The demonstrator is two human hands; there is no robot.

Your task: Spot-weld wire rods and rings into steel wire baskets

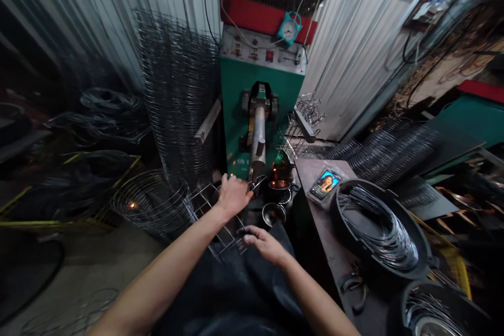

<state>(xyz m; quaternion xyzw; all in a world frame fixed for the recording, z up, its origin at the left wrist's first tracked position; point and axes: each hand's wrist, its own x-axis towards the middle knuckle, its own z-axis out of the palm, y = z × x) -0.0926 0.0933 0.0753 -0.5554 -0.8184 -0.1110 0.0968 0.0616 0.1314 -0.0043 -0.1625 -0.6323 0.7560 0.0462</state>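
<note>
A wire frame (205, 200) of crossing metal rods lies tilted over my lap, below the electrode arm (259, 136) of a green spot welder (232, 84). My left hand (233, 197) is closed on the far side of the frame, right beside the electrode tip; its fingertips are partly hidden. Nearer to me, my right hand (262, 243) grips the frame's right edge between thumb and fingers. A dark apron (236, 294) covers my lap under the frame. Small orange sparks show near the electrode.
Left of the welder rises a tall stack of wire racks (173, 94), with a round wire basket (151, 202) before it. On the right, a bench (315, 220) bears a phone (325, 185) and a round black tray (340, 231) of wire rings. Small metal bowls (273, 214) sit under the electrode.
</note>
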